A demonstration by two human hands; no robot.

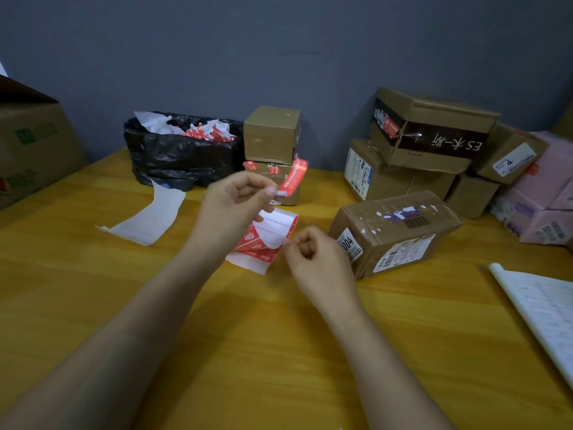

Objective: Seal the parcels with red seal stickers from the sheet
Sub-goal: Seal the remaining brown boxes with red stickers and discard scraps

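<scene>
Meeting a grey wall (279, 41), the yellow wooden table (279, 352) holds cardboard parcels (393, 231).

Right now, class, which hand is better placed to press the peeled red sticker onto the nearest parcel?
Probably the left hand: it pinches the peeled sticker, while the right hand pinches the sheet.

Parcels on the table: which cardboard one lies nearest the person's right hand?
The parcel labelled 004, alone just beside the right hand; the other parcels are stacked farther back.
</scene>
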